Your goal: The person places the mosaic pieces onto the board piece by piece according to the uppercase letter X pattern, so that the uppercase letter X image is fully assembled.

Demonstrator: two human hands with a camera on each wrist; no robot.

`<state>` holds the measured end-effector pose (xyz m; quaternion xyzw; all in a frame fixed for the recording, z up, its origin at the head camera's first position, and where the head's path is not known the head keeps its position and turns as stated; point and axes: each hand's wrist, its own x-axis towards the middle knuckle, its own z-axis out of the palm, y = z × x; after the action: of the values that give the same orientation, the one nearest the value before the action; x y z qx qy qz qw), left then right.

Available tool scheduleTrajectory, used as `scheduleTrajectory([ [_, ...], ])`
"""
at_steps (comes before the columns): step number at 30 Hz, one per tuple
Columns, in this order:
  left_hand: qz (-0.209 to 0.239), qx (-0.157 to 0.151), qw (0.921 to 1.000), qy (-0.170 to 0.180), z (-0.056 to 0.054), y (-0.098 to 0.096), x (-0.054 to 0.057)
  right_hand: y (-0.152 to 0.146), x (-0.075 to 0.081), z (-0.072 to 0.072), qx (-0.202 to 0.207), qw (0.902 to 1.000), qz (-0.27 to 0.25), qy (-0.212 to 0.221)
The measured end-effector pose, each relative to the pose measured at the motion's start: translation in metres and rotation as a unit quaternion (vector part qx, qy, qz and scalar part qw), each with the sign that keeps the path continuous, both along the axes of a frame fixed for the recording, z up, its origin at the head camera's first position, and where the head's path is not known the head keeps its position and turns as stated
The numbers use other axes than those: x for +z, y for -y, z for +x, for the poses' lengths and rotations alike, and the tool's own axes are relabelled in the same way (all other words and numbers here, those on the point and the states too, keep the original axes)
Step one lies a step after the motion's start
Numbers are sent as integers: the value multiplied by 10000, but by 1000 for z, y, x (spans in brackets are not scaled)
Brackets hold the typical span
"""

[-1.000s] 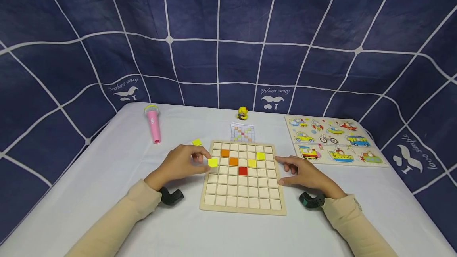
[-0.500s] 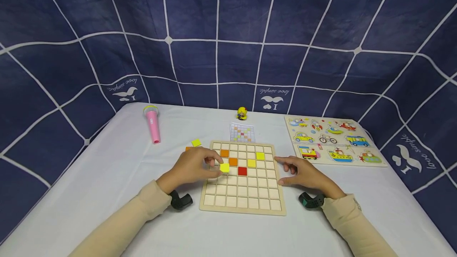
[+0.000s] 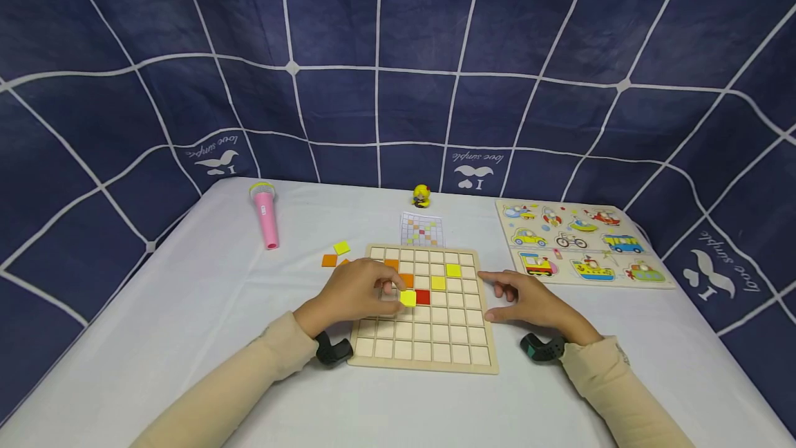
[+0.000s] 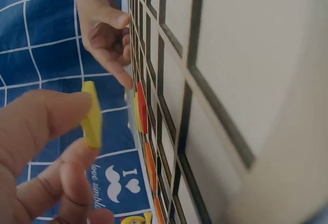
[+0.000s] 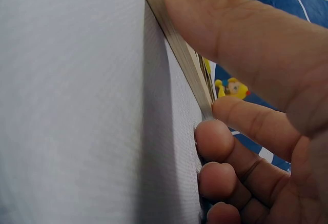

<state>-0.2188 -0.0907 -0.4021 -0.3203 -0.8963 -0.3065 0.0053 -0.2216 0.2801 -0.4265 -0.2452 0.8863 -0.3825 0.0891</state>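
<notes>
My left hand pinches a yellow square tile between thumb and fingertip. In the left wrist view this yellow tile is held on edge, apart from the board. Below it in the head view lies a wooden grid board, beside a red tile set in one cell. Two orange tiles, partly behind my left fingers, and two yellow tiles also sit in cells. At the board's right edge rests my right hand; its thumb and index finger touch the rim.
Loose orange tiles and a yellow one lie left of the board. Behind it are a printed pattern card and a small yellow-haired figure. A pink toy microphone lies far left, a vehicle puzzle board at right.
My left hand has carried the yellow tile rightward over the board, from its left edge to beside the red tile. Loose orange tiles left of the board are uncovered. My right hand stays put.
</notes>
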Motion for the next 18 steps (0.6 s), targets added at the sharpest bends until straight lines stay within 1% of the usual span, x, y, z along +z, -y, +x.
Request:
scheduleTrajectory([
  [8, -368, 221, 9987, 286, 1, -5, 2, 0, 0, 0, 25, 10000, -65, -18],
  [14, -697, 176, 9966, 392, 0, -6, 1, 0, 1, 0, 29, 10000, -34, -3],
  [18, -776, 138, 9955, 519, -2, -6, -1, 0, 1, 0, 25, 10000, -7, 7],
])
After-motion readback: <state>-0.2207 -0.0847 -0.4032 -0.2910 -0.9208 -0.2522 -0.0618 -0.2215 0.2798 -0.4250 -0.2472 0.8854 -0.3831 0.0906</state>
